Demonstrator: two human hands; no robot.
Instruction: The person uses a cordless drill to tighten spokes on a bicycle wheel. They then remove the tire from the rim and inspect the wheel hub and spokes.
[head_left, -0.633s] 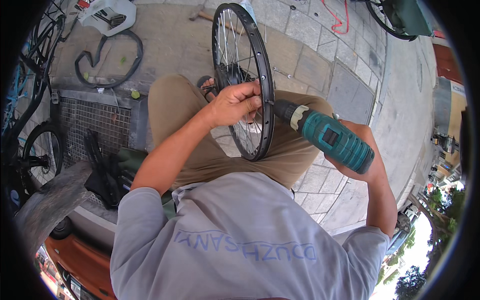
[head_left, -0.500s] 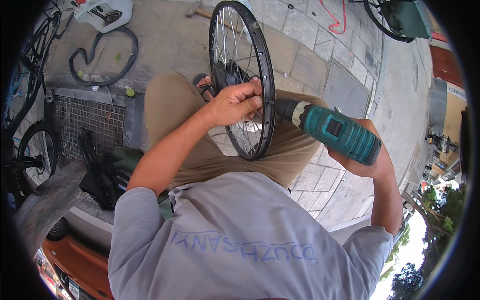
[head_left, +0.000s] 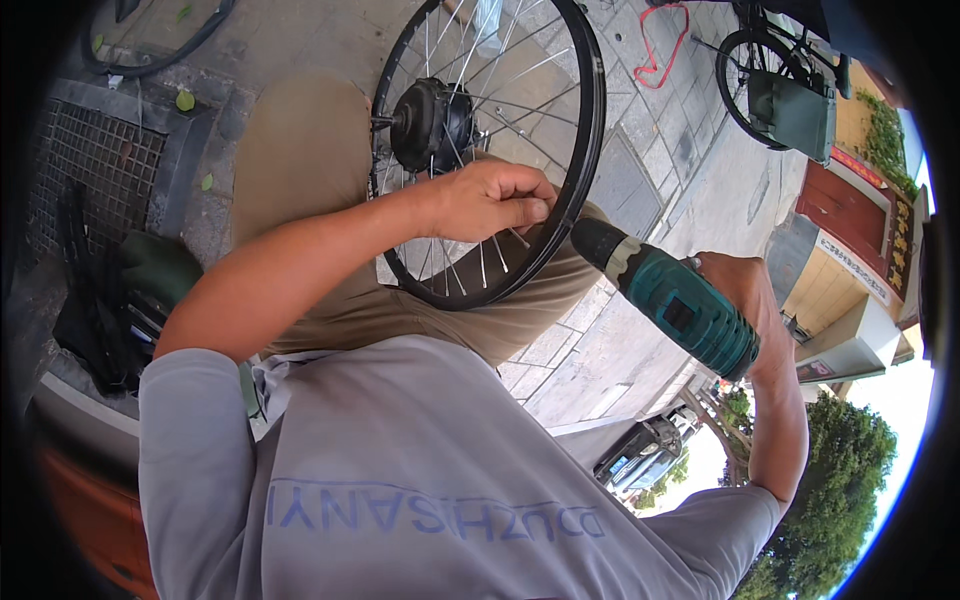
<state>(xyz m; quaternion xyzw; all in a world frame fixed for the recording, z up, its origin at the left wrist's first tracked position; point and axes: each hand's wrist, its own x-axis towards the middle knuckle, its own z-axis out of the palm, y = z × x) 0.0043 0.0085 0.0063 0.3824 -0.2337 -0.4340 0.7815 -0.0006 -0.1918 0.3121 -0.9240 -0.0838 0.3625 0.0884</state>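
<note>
A spoked bicycle wheel (head_left: 592, 110) with a black rim stands tilted between my knees, its black hub (head_left: 432, 125) facing up and left. My left hand (head_left: 490, 200) is closed just inside the rim on the right, thumb and forefinger pinched at a spoke's end; the fingers mostly hide the spot. Several other spokes near it have loose-looking ends. In my right hand (head_left: 740, 285) is a teal power drill (head_left: 685, 310), gripped by its handle. Its dark chuck meets the rim's outer side, opposite my left fingertips. The bit's tip is hidden.
A metal floor grating (head_left: 95, 150) lies to the left, with a black inner tube (head_left: 165, 65) beyond it. Black gear (head_left: 90, 320) sits by my left leg. A bicycle with a green box (head_left: 790, 110) and a red strap (head_left: 665, 50) are at the far right.
The wheel has turned and leaned, so more of its face and hub shows. My left hand still pinches by the rim, and the drill has stayed against it. The whole view has shifted.
</note>
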